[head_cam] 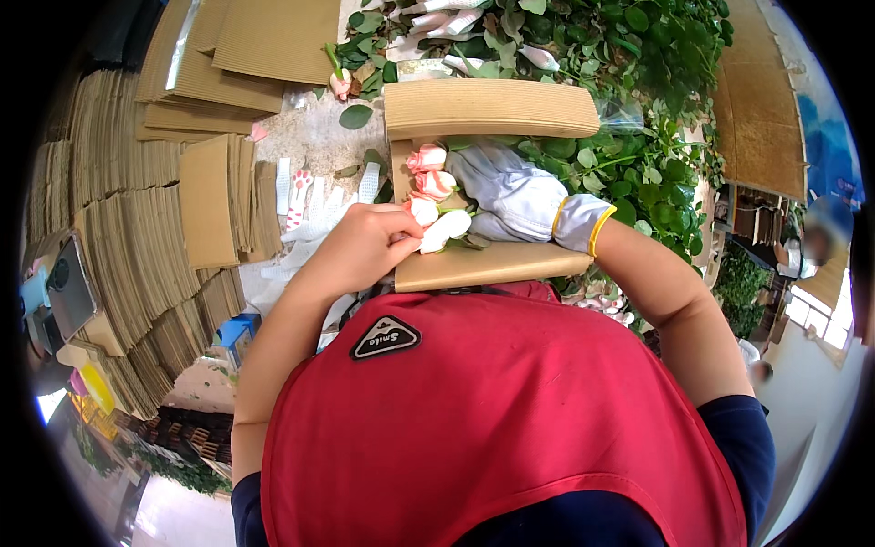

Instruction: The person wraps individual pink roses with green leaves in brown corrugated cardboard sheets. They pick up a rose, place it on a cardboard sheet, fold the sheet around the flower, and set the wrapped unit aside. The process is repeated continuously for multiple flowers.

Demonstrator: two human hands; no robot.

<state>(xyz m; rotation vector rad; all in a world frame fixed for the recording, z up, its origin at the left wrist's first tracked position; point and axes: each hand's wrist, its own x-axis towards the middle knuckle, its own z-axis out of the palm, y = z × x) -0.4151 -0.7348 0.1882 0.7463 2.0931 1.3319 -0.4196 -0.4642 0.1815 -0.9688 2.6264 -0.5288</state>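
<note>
Before me lies a sheet of corrugated cardboard [492,263], its far part [491,108] bent up. Several pink roses [435,184] rest in a column on it, with a paler, whitish rose bud [446,231] nearest to me. My bare left hand [372,246] is at the left of the blooms, thumb and forefinger close together at the pale bud's tip; whether they pinch it cannot be told. My right hand [509,195], in a white glove with a yellow-edged cuff, lies over the stems just right of the blooms. Its fingertips and what they hold are hidden.
White mesh sleeves [328,212] and a stack of small cardboard sheets [212,202] lie to the left, beyond them tall cardboard stacks [130,239]. Leafy rose stems [656,157] are heaped at the right and far side. A single pink rose [340,85] lies at the far left. People are at the far right.
</note>
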